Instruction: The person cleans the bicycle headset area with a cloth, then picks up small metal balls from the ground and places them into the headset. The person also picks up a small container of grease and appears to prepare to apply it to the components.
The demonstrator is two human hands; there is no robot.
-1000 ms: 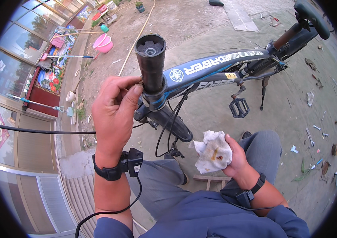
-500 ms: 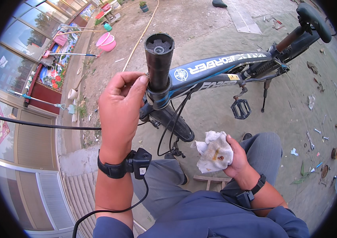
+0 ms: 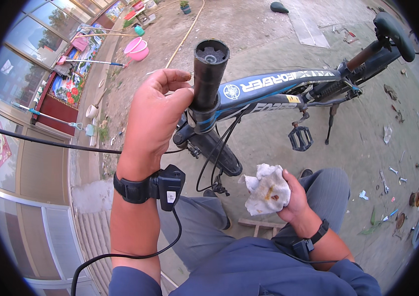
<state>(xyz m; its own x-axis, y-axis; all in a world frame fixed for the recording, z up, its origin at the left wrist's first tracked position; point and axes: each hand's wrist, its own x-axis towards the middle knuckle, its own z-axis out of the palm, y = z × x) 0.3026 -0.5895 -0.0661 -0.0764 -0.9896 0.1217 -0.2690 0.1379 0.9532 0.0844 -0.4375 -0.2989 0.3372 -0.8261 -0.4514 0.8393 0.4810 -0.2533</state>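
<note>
Standing just to the right of your left hand (image 3: 157, 108) is the dark tube (image 3: 208, 79) at the front of the bike, so that's clearly the nearer one of your hands. Your thumb (image 3: 180, 100) is right up by the tube's left side, though I can't tell from this angle if it's actually touching. Index finger (image 3: 172, 75) is a bit above it, with a narrow gap between the two tips and a dark smudge on the index end. Don't see anything pinched in there.

Tube's long axis runs pretty much up and down, top end leaning slightly right, bottom end going into the head tube (image 3: 203, 121). From your right hand (image 3: 296, 204) it's over to the far left, well apart. That hand's got a crumpled white rag (image 3: 267, 192), gripped by its right edge, kinda hanging out over your lap side.

As for looks: the tube is near black, with a duller stretch partway down. The top is open, with a notched dark insert inside and a round metal bit in the middle. Rag's grubby, with orange-brown stains near the center. The blue-grey frame (image 3: 278, 81) goes off to the right from there, and the black cables (image 3: 223, 135) loop down on the near side.
</note>
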